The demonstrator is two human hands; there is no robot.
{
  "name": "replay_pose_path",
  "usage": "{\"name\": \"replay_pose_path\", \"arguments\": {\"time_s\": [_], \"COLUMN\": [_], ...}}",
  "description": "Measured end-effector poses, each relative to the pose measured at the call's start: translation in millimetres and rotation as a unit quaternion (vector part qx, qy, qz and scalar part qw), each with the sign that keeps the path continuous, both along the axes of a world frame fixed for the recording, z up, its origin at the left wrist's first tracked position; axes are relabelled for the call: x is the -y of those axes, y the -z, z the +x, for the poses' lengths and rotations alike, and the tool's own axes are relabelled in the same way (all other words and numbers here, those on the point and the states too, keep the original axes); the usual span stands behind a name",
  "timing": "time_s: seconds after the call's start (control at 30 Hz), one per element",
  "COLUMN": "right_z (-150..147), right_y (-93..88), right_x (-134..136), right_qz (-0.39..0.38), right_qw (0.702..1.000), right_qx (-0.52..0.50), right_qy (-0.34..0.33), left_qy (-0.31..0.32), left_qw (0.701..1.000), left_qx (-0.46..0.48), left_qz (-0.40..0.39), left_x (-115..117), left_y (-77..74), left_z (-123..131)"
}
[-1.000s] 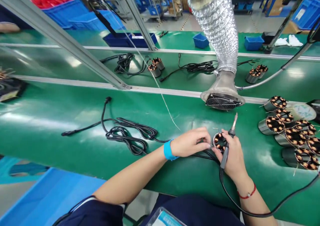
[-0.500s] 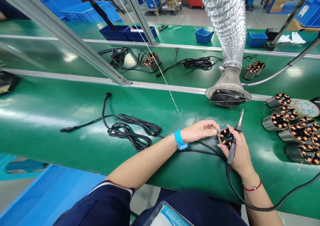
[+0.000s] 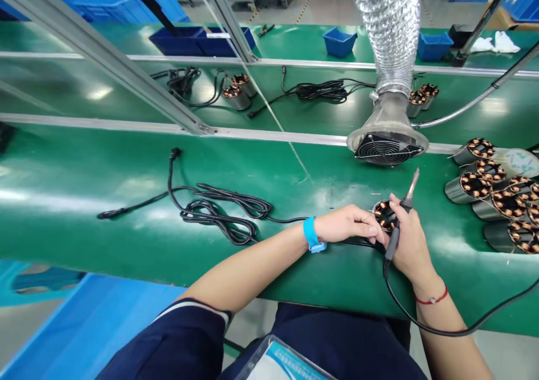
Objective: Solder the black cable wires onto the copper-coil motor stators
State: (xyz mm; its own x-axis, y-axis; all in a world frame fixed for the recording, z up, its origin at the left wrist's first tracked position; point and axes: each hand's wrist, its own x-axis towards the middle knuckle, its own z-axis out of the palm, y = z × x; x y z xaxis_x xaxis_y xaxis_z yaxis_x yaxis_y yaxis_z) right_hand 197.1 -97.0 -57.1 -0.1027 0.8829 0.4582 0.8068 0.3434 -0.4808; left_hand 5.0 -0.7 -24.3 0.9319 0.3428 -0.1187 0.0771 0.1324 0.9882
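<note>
My right hand point(image 3: 407, 242) holds a soldering iron point(image 3: 396, 235) across its palm, the bare metal tip pointing up and away from me. The same hand rests its fingers against a motor stator point(image 3: 383, 214) with copper windings and a dark core. At the stator's near side, my left hand point(image 3: 352, 224) has its thumb and fingers pinched together beside the right fingers; whatever is in the pinch is too small to make out. Thin wire ends point(image 3: 376, 193) stick out beyond the stator's far edge. The iron's black cord point(image 3: 400, 310) loops down past my right wrist.
Several wound stators point(image 3: 507, 204) stand grouped at the right. Coiled black cables point(image 3: 227, 206) lie left of my hands. A fume extraction hood point(image 3: 389, 138) hangs ahead, under a silver duct point(image 3: 391, 43). A metal frame rail point(image 3: 278, 137) crosses the green bench point(image 3: 105, 172).
My left hand has shifted from the stator's left side to its near side, close against my right fingers, and its fingertips have drawn together. The whole view has tilted slightly downward.
</note>
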Motion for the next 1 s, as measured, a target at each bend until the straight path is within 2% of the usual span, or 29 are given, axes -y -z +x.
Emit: {"name": "replay_pose_path", "arguments": {"time_s": [0.03, 0.1, 0.17, 0.23, 0.27, 0.33, 0.43, 0.5, 0.57, 0.67, 0.8, 1.0], "right_z": [2.5, 8.1, 13.5, 17.2, 17.8, 15.6, 3.1, -8.8, -19.8, -30.4, -34.6, -33.8], "right_y": [0.2, 0.2, -1.9, -7.1, -10.8, -20.2, -35.9, -45.0, -52.1, -60.0, -67.5, -66.8], "right_x": [-0.6, -1.5, -1.0, 1.5, 3.5, 8.6, 16.2, 18.8, 18.9, 15.9, 11.4, 7.9], "right_qz": [-0.003, -0.015, -0.029, -0.037, -0.034, -0.011, 0.015, 0.007, 0.001, 0.004, 0.007, -0.003], "right_qw": [1.0, 1.0, 0.998, 0.995, 0.992, 0.984, 0.955, 0.933, 0.919, 0.911, 0.9, 0.904], "right_qx": [-0.006, -0.025, -0.052, -0.092, -0.118, -0.177, -0.287, -0.355, -0.393, -0.412, -0.436, -0.425], "right_qy": [-0.006, -0.004, 0.006, 0.007, 0.01, 0.033, 0.072, 0.057, 0.033, 0.022, 0.014, 0.041], "left_qy": [0.004, 0.009, 0.018, 0.022, 0.016, -0.019, -0.101, -0.15, -0.182, -0.192, -0.174, -0.16], "left_qw": [0.999, 0.982, 0.932, 0.893, 0.892, 0.919, 0.968, 0.977, 0.976, 0.974, 0.977, 0.98], "left_qx": [-0.014, -0.096, -0.202, -0.246, -0.237, -0.192, -0.141, -0.126, -0.121, -0.118, -0.123, -0.121], "left_qz": [0.034, 0.162, 0.3, 0.376, 0.385, 0.344, 0.183, 0.082, 0.027, 0.007, 0.003, 0.011], "left_x": [0.6, 4.1, 9.9, 16.4, 19.1, 22.4, 22.2, 20.4, 18.8, 17.8, 18.4, 20.0], "left_y": [-1.1, -3.3, -4.8, -6.5, -8.0, -13.1, -23.3, -27.9, -29.3, -27.7, -24.9, -21.3], "left_z": [1.3, 1.6, -0.3, -3.3, -5.1, -9.3, -16.5, -20.7, -23.6, -25.9, -27.3, -26.5]}}
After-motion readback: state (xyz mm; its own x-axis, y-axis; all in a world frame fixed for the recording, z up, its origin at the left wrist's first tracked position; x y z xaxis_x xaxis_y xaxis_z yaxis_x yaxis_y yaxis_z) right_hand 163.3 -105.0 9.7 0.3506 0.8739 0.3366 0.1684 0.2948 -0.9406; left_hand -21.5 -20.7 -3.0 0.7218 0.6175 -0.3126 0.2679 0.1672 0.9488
